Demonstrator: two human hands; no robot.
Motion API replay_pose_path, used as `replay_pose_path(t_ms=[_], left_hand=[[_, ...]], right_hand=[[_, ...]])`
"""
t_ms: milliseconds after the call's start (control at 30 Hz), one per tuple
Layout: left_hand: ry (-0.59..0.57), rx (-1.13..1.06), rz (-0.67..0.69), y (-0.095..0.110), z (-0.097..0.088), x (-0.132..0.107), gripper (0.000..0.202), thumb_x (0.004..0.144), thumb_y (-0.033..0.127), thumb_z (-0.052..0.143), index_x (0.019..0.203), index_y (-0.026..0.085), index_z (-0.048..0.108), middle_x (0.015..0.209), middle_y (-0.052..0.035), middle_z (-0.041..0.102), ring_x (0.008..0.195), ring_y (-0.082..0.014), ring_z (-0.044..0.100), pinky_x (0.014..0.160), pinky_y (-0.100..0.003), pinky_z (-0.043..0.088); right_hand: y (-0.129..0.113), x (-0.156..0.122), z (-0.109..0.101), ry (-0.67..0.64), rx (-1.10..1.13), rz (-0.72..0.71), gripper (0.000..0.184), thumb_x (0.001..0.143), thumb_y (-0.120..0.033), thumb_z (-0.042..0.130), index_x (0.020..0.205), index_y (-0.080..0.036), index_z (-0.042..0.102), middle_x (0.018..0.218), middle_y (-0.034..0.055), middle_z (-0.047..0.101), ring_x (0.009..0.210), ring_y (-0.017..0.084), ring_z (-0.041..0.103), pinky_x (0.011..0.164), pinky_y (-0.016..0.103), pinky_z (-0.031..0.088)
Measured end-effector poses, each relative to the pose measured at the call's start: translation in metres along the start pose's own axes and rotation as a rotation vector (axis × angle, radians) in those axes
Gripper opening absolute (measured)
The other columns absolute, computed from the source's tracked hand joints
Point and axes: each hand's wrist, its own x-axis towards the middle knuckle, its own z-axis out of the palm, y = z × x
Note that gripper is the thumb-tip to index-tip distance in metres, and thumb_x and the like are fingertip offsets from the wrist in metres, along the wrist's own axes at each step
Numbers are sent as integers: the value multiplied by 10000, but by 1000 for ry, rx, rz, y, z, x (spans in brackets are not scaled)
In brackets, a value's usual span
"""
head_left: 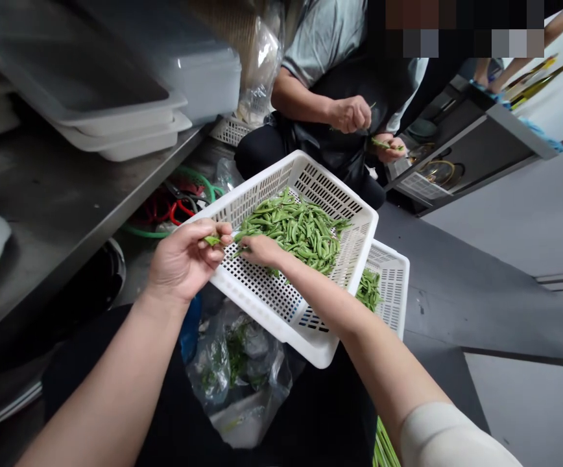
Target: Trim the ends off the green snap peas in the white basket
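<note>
A white slotted plastic basket (272, 322) stands tilted in front of me, with a pile of green pea pods (305, 233) inside. Over its left rim, my left hand (177, 259) pinches one pea pod (212, 240) between thumb and fingers. My right hand (261, 251) reaches over the basket to the left end of the pile. Its fingers are curled together and point down; their tips are partly hidden, so what they grip is unclear. Below the basket lies a clear plastic bag (242, 415) with green trimmings in it.
Under the first basket is a second white basket (398, 279) with more pods. A co-worker's hands (352, 115) hold greens opposite. Left is a metal counter (82, 214) with stacked white tubs (130, 133); red-handled scissors (181, 209) lie in a green-rimmed basket (208, 185). A shelf unit (495, 139) stands right.
</note>
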Motion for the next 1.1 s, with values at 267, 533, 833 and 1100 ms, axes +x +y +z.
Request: replay_pose_path(t_ms=[267, 533, 833, 1100], left_hand=[[-106, 281, -18, -12, 0, 6, 144, 570, 155, 585, 679, 178, 494, 556, 50, 495, 424, -40, 385, 335, -112, 200], [-290, 1140, 265, -49, 15, 5, 253, 724, 406, 510, 604, 185, 535, 565, 35, 501, 600, -133, 464, 557, -234, 361], [-285, 1581, 795, -67, 16, 8, 233, 835, 263, 420, 620, 197, 482, 585, 10, 516, 559, -137, 477, 563, -258, 341], [-443, 1653, 917, -75, 8, 12, 190, 885, 223, 410, 850, 171, 589, 740, -40, 640, 662, -174, 584, 617, -276, 405]], right_hand=[[4, -26, -23, -16, 284, 26, 165, 828, -218, 521, 677, -164, 485, 622, -19, 462, 559, 86, 433, 510, 192, 362], [-5, -98, -47, -132, 1593, 53, 135, 827, -244, 604, 831, -154, 503, 598, -77, 431, 387, 1, 222, 339, 95, 139], [-6, -101, -39, 112, 1567, 100, 456, 580, -370, 810, 665, -159, 415, 528, -91, 451, 381, -15, 255, 353, 115, 99], [3, -103, -42, 162, 1446, 66, 359, 625, -371, 770, 701, -147, 500, 466, -114, 336, 380, 4, 239, 369, 148, 98]])
